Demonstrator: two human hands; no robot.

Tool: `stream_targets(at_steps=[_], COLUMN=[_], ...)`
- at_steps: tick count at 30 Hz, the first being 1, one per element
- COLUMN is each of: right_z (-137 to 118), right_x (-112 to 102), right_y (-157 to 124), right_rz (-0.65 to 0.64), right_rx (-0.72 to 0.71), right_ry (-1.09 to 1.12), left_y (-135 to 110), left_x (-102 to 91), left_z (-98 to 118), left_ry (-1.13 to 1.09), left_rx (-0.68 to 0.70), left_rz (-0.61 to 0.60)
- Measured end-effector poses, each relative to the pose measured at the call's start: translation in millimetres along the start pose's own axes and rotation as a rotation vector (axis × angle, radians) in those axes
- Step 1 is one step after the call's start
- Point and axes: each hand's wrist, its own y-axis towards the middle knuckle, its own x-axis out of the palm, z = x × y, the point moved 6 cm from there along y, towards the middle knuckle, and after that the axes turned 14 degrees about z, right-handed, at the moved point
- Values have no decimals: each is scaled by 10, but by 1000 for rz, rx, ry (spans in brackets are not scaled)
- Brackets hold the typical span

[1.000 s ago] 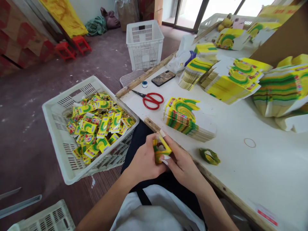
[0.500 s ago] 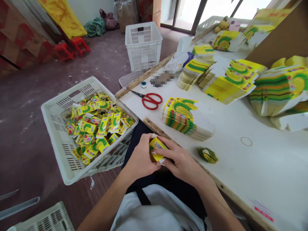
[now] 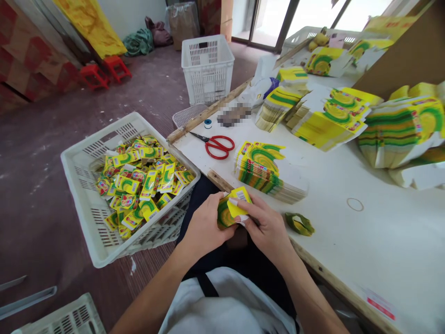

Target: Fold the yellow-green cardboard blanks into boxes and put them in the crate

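Both hands hold one small yellow and green carton just below the table's wooden front edge. My left hand wraps its left side. My right hand pinches its right side, fingers on a flap with a barcode. A fanned stack of flat carton blanks lies on the white table just beyond my hands. To my left stands a white crate filled with several folded cartons.
Red scissors, a small tape roll and a blurred flat object lie on the table's left end. Large stacks of blanks fill the far right. A crumpled green scrap and a rubber band lie nearby. Another white basket stands on the floor.
The carton has been turned in my hands: its barcode flap now tilts up toward the table edge and the green printed face shows on the left. Hands stayed in place.
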Motion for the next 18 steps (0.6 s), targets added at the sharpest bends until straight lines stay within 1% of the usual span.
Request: stream_targets(at_steps=[3, 5, 9, 11, 16, 18], right_z=[-15, -24, 9, 27, 31, 31], right_x=[20, 1, -37, -35, -2, -3], right_y=[5, 21, 33, 15, -26, -17], right_rz=[-125, -192, -280, -276, -200, -208], right_rx=[-41, -68, -40, -15, -9, -22], right_ry=[-26, -19, -23, -35, -31, -17], left_y=[8, 25, 89, 118, 124, 112], left_x=[-33, -60, -88, -83, -60, -63], left_z=[-28, -19, 27, 48, 69, 72], left_ry=[19, 24, 14, 15, 13, 5], left_rx=[21, 44, 75, 92, 110, 98], left_rz=[-25, -62, -112, -113, -121, -138])
